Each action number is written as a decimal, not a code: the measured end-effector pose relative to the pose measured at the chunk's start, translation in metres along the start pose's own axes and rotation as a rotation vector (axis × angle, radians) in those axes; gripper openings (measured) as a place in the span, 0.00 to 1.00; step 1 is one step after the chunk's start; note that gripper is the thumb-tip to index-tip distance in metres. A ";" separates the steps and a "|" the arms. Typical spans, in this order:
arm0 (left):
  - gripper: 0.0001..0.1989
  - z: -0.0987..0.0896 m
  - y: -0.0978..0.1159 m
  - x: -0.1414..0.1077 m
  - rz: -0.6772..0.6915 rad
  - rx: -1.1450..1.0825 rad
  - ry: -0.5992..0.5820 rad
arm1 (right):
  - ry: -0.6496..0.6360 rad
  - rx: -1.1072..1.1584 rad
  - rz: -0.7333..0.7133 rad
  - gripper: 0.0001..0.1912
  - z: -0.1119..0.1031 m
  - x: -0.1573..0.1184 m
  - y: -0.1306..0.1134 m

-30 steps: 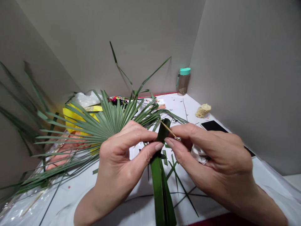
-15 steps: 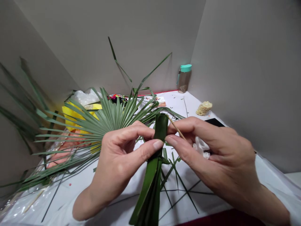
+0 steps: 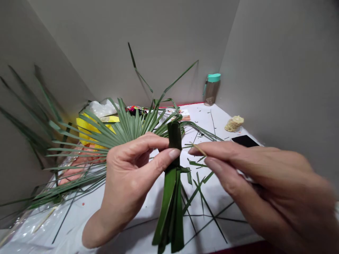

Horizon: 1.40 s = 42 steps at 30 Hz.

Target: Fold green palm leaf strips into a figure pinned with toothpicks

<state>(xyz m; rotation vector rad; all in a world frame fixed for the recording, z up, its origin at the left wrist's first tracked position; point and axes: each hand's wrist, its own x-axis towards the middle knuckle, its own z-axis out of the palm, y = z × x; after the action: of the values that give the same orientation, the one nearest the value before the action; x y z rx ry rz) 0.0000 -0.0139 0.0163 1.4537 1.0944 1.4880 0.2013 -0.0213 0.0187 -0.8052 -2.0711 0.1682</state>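
A bundle of folded green leaf strips hangs upright, its rolled top pinched between the thumb and fingers of my left hand. Its lower ends fan out loosely, and a small knot of leaf sticks out on its right side. My right hand is apart from the bundle, to its right, closed with a thin tan stick between thumb and forefinger. The other fingers of that hand are curled and partly hidden.
A large fan palm leaf spreads at left over a yellow item and plastic. Leaf strips litter the white table. Farther back stand a bottle, a tan lump and a phone.
My right hand has moved away from the bundle to the right, with the stick in it. My left hand still pinches the bundle. The view has shifted slightly, and more of the phone shows.
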 end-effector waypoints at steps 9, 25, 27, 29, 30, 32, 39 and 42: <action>0.03 0.003 0.008 0.002 0.053 0.120 0.056 | -0.055 -0.025 -0.045 0.10 0.008 0.000 0.006; 0.11 0.004 0.000 -0.006 0.278 0.215 0.079 | -0.116 0.001 -0.035 0.12 0.005 0.002 0.003; 0.13 0.005 0.000 -0.008 0.327 0.244 0.090 | -0.103 0.003 -0.025 0.11 0.005 0.001 0.003; 0.13 0.006 0.000 -0.008 0.359 0.275 0.100 | -0.093 0.002 -0.024 0.11 0.005 0.000 0.003; 0.13 0.006 0.000 -0.008 0.368 0.290 0.102 | -0.091 0.002 -0.019 0.11 0.006 -0.001 0.003; 0.12 0.006 0.001 -0.008 0.373 0.306 0.103 | -0.091 0.009 -0.009 0.11 0.006 -0.001 0.003; 0.16 0.006 0.003 -0.007 0.432 0.341 0.086 | -0.075 0.051 -0.003 0.11 0.008 -0.001 0.004; 0.17 0.006 0.002 -0.008 0.452 0.350 0.084 | -0.074 0.033 0.014 0.11 0.008 -0.001 0.002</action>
<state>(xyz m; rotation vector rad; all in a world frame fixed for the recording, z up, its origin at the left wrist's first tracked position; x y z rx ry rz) 0.0069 -0.0216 0.0152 1.9985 1.1710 1.7370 0.1964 -0.0185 0.0118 -0.8045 -2.1272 0.2427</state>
